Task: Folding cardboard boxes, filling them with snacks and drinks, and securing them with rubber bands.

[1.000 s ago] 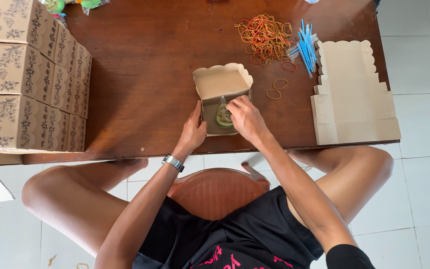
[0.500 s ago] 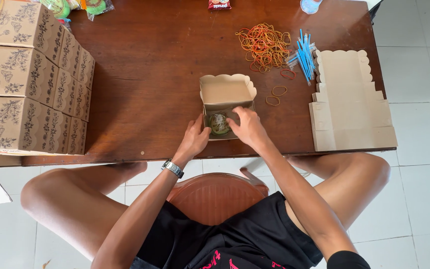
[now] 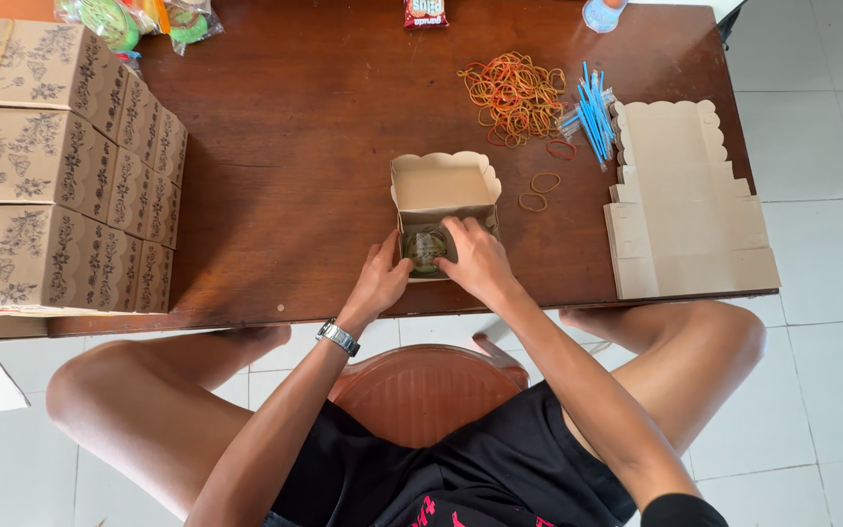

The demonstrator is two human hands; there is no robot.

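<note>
Both hands slid lower into open box point(image 3: 441, 190); left hand point(image 3: 380, 283), right hand point(image 3: 477, 259) grasping green packet point(image 3: 425, 248).

A small home packing spot, by the look of it: a dark wooden table point(image 3: 295, 146) on white floor tiles point(image 3: 831, 390). At the table's left edge stand stacked printed cardboard boxes point(image 3: 60, 166); on its right end lie flat box blanks point(image 3: 685, 205), with rubber bands point(image 3: 514, 93) and blue straws point(image 3: 592, 107) beside them.
</note>
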